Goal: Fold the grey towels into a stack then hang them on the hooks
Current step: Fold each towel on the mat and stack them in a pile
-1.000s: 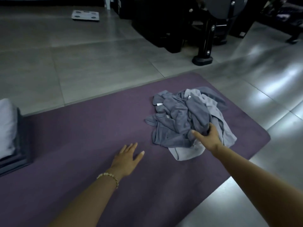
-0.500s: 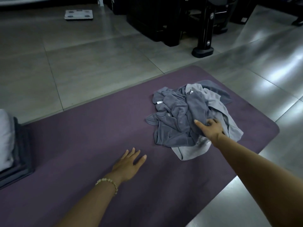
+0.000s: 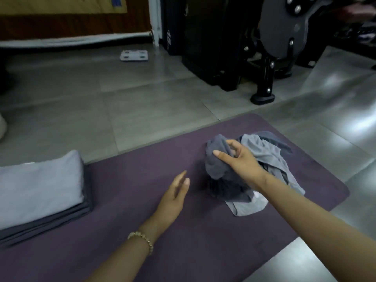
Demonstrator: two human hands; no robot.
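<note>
The tiled floor [image 3: 142,102] fills most of the view, and the purple mat [image 3: 142,251] laid across it serves as the work surface, likely so the cloth stays off the tiles. Beyond the mat's far edge stands a black machine [image 3: 274,37], one foot planted near the mat's far right corner; it is well apart from the folding area and should not hinder the arms. On the mat's left end sits the folded stack [image 3: 40,190], a pale towel on top of darker ones, kept to one side so the middle of the mat stays free for spreading. On the mat's right end lies the heap of grey towels [image 3: 270,159], crumpled and overlapping, light grey under and beside darker pieces. From it the right hand [image 3: 242,159] raises a dark grey towel [image 3: 217,165], thumb and curled fingers bunching the cloth near its top, probably to pull it apart from the rest; its lower part hangs down onto the heap, so a neighbour may drag along. The left hand [image 3: 175,196] is over the mat's middle with straight fingers, holding nothing, seemingly ready to catch a corner; whether it touches the mat I cannot tell. A bathroom scale [image 3: 134,55] lies far beyond the mat's far edge. A bracelet [image 3: 142,239] circles the left wrist. No hooks are in view.
</note>
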